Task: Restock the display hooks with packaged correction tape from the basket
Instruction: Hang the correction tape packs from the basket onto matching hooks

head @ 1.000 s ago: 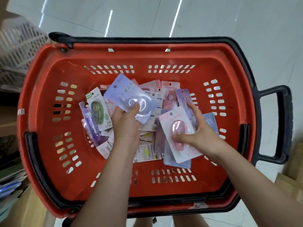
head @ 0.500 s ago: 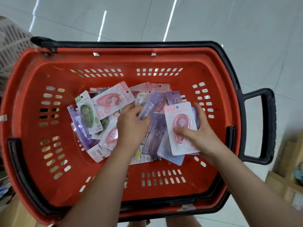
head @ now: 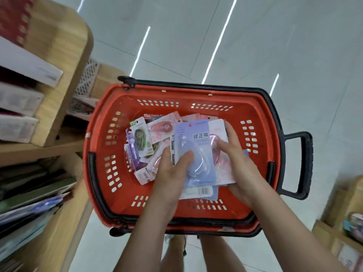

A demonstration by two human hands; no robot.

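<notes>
Packaged correction tape on a lilac-blue card with a clear blister (head: 193, 156) sits atop a small stack, clamped in the grip of both hands above the red plastic basket (head: 102, 134). The left hand (head: 172, 173) presses its thumb on the blister; the right hand (head: 238, 163) pinches the stack's right edge, fingers extended forward. The card's long axis runs away from the person, hang-hole end farthest. More packets (head: 141, 142) lie loose inside the basket.

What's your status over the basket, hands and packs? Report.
Left hand and right hand both gripping a stack topped by a blue correction tape pack. More packs loose in red basket. Nothing blocking.
</notes>
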